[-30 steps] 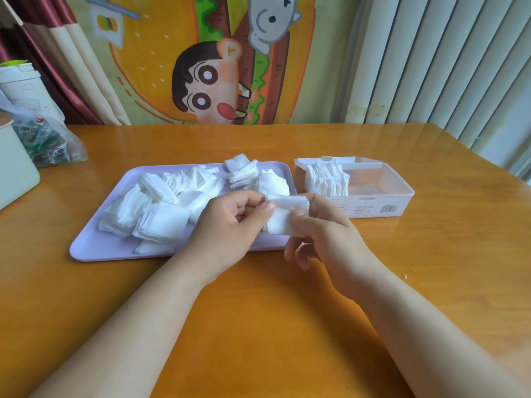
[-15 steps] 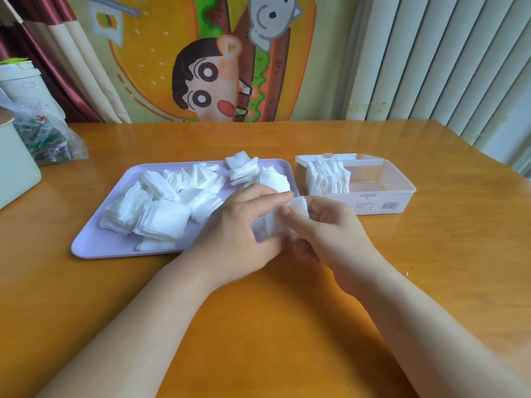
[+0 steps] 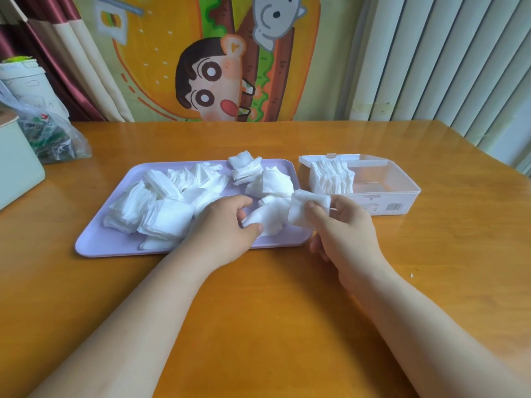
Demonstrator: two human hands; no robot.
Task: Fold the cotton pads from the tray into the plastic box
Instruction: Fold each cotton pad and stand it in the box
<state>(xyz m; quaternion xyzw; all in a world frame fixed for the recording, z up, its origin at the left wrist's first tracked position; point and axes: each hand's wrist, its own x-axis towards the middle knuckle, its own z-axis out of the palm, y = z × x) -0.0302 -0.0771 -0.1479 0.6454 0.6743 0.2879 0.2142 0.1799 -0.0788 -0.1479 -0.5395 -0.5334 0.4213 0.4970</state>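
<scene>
The job looked well short of half done, by my reckoning; the plastic box (image 3: pixel 402 193), at three o'clock from the tray (image 3: pixel 115 248), held only one short row of folded pads (image 3: pixel 330 179) standing on edge at its nine o'clock end, the rest of it bare; the tray carried loose heaps of cotton pads (image 3: pixel 161 202) from its nine o'clock side across to its middle, far more than the box held. The right hand (image 3: pixel 342 225) hovered between tray and box, thumb and fingers pinching a folded pad (image 3: pixel 306 208), which seemed ready to go in next; the left hand (image 3: pixel 224 228) lay over the tray's five o'clock corner, its fingers curled round another pad (image 3: pixel 267 219) there; so one pad awaited placing, one awaited folding, and the heaps at eleven o'clock from the hands lay unfolded above the worktop (image 3: pixel 258 311).
</scene>
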